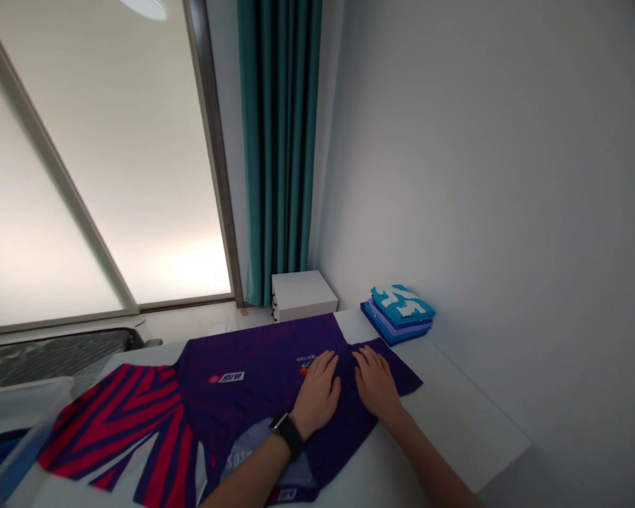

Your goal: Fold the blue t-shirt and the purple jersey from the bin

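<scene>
Nearby, folded blue shirts (399,314) sit just beyond the purple jersey (243,353).

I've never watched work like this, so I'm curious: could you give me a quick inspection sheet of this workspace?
surface: white table
job's things: purple and red patterned jersey, lying flat
clutter: folded blue and purple clothes stacked at the far end; clear plastic bin at near left
hands: left hand, with black watch, and right hand rest flat on the jersey
cables: nothing seen
surroundings: white cabinet, teal curtain, frosted glass door
</scene>
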### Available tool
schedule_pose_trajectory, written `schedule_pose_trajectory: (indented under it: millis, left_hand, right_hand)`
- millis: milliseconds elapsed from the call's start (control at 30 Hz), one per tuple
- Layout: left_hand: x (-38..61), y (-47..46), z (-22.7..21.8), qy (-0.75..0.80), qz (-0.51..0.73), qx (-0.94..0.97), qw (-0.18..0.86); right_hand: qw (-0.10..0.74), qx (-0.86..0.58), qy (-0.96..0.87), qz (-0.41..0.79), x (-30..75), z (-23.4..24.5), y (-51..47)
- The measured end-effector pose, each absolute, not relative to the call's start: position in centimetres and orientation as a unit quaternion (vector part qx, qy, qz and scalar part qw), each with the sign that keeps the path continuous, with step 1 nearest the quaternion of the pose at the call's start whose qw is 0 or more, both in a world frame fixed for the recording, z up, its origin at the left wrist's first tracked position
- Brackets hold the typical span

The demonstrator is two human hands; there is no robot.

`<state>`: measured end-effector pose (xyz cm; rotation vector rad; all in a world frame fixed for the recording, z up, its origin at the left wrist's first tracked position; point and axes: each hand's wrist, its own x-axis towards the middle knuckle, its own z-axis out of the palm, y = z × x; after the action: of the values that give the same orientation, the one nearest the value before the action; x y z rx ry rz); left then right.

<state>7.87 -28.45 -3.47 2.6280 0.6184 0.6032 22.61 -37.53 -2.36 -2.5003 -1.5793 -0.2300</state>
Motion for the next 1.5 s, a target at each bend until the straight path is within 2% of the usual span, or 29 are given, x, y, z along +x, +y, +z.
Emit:
schedule_pose_trajectory:
  millis: [100, 233, 367, 533, 733, 1067, 1200, 1367, 1500]
  left_hand:
    - [5.4, -26.5, -2.6, 0.222, 0.254, 0.923, 0.187]
    - [-1.5, -21.7, -2.1, 0.268, 0.262, 0.919, 0.123]
    - [-10.7, -16.4, -3.6, 0.362, 0.205, 0.908, 0.036]
    - [-17.2, -13.9, -5.4, 0.443, 0.139, 0.886, 0.006]
    - [-16.4, -15.2, -5.1, 0.504, 0.089, 0.859, -0.014]
    - [-17.8, -20.9, -6.0, 0.476, 0.126, 0.87, -0.037]
    - [-18.3, -23.0, -5.2, 0.467, 0.123, 0.875, -0.038]
    - [-17.2, -21.8, -2.8, 0.42, 0.137, 0.897, -0.015]
    - [-15.5, -19.3, -3.3, 0.38, 0.174, 0.909, 0.0]
  right_hand:
    - [0.107, -0.807, -0.578, -0.059, 20.2, -2.3, -35.3]
    - [0.108, -0.779, -0.617, -0.021, 16.9, -2.8, -32.0]
    - [0.091, -0.756, -0.648, 0.016, 14.2, -3.5, -29.1]
    - [0.074, -0.707, -0.702, 0.048, 14.1, -3.6, -26.6]
    - [0.046, -0.716, -0.695, 0.048, 15.6, -3.8, -26.2]
    - [0.056, -0.71, -0.7, 0.04, 14.8, -4.1, -31.8]
    - [0.065, -0.704, -0.706, 0.042, 13.6, -4.3, -34.4]
    - [0.073, -0.704, -0.702, 0.076, 13.2, -3.7, -34.8]
    - [0.107, -0.696, -0.708, 0.061, 14.9, -3.1, -33.0]
